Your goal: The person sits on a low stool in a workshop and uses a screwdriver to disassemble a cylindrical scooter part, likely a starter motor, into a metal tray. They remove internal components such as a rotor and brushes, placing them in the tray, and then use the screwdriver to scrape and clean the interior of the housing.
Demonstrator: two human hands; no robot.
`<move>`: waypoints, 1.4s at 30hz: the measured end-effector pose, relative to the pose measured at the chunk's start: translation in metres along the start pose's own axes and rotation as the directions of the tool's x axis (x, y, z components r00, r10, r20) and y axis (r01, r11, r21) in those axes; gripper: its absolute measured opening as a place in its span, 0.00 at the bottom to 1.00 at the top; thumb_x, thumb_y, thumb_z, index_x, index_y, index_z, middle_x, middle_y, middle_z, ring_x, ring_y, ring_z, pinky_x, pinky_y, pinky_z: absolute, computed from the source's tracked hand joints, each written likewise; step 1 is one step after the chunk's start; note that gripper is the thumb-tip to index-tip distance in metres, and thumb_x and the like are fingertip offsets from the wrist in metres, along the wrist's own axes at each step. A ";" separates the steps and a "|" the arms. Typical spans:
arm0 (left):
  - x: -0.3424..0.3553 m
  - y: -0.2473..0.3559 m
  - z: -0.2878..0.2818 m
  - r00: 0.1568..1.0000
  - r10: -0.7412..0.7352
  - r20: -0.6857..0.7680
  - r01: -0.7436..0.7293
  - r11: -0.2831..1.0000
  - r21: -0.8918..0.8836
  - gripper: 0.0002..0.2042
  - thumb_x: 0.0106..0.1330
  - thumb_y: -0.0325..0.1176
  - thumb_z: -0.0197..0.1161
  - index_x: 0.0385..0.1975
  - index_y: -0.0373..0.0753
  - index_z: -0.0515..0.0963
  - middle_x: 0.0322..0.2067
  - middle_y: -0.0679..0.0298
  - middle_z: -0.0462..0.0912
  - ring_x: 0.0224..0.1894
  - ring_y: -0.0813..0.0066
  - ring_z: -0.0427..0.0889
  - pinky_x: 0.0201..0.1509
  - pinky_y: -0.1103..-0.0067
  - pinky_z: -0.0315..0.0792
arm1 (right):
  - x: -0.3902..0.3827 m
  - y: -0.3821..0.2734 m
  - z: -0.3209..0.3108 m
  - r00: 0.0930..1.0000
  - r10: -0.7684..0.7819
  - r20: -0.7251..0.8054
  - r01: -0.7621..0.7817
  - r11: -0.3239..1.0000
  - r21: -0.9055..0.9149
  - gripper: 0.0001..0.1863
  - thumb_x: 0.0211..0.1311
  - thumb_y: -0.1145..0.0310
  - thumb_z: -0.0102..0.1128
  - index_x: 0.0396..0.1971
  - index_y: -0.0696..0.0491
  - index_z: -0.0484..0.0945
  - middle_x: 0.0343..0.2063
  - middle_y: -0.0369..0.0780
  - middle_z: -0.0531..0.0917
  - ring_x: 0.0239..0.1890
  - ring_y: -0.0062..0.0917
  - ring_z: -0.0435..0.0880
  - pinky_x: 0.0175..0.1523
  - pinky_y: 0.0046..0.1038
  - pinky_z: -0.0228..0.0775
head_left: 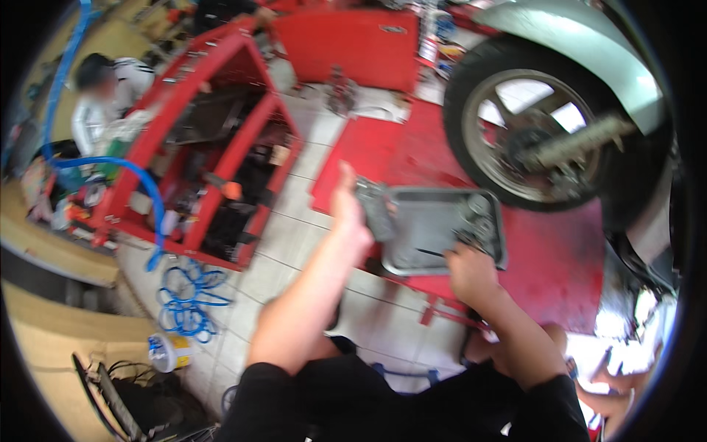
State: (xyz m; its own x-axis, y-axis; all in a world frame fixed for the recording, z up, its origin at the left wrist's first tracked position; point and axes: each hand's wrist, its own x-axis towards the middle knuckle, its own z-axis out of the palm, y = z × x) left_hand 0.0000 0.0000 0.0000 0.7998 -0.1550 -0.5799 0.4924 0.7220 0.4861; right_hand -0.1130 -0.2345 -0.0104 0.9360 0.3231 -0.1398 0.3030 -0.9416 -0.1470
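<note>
While L grip [349, 214] clasps gray metal pt [375, 214] palm-side, R grip [470, 269] over tray [416, 225], pinch unclear.

Smooth, dull metal tray [420, 221]

Bucket [172, 352] near blue hose [188, 323]

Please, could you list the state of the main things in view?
Left hand: holding grey part
Grey tray: open, dark parts inside, on red platform
Right hand: at the dark parts; hold unclear
Wheel: mounted, tyre fitted
Blue hose coil: loosely looped on floor
Red rack: open-sided, things inside
</note>
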 end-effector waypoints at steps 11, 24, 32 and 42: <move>-0.006 0.016 0.011 0.996 0.060 0.070 -0.060 0.998 -0.008 0.32 0.64 0.73 0.49 0.29 0.44 0.72 0.23 0.57 0.80 0.20 0.58 0.80 0.23 0.64 0.76 | 0.007 0.006 -0.009 0.969 -0.014 -0.247 0.095 0.943 0.318 0.16 0.51 0.78 0.60 0.42 0.57 0.84 0.36 0.48 0.84 0.39 0.46 0.84 0.46 0.43 0.78; -0.032 0.015 0.026 0.801 0.443 0.404 -0.579 0.745 0.332 0.30 0.73 0.65 0.44 0.34 0.40 0.75 0.24 0.63 0.79 0.24 0.74 0.81 0.27 0.76 0.76 | 0.021 -0.033 -0.028 0.957 0.234 -0.172 0.042 0.474 0.879 0.24 0.54 0.64 0.74 0.49 0.58 0.80 0.35 0.39 0.84 0.34 0.23 0.84 0.42 0.28 0.75; -0.050 -0.011 0.034 0.888 0.004 0.460 -0.320 0.723 0.612 0.41 0.67 0.74 0.35 0.50 0.37 0.74 0.37 0.62 0.80 0.34 0.80 0.82 0.37 0.80 0.79 | 0.017 -0.026 -0.081 0.899 -0.101 -0.425 0.407 0.546 0.732 0.46 0.45 0.62 0.82 0.65 0.57 0.68 0.57 0.43 0.75 0.52 0.28 0.74 0.51 0.28 0.63; -0.052 -0.037 0.026 0.891 -0.228 0.392 -0.150 0.668 0.729 0.49 0.66 0.76 0.32 0.71 0.35 0.57 0.58 0.52 0.75 0.58 0.65 0.79 0.61 0.69 0.75 | 0.012 -0.017 -0.064 0.927 -0.225 -0.300 0.370 0.416 0.831 0.40 0.48 0.61 0.81 0.60 0.61 0.73 0.45 0.40 0.81 0.41 0.17 0.77 0.37 0.18 0.66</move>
State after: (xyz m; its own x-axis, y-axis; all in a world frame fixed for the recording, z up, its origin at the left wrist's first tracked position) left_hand -0.0509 -0.0360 0.0293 0.7349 -0.5675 -0.3714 0.4595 0.0138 0.8881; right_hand -0.0955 -0.2211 0.0531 0.8533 0.4828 0.1970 0.3232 -0.1933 -0.9264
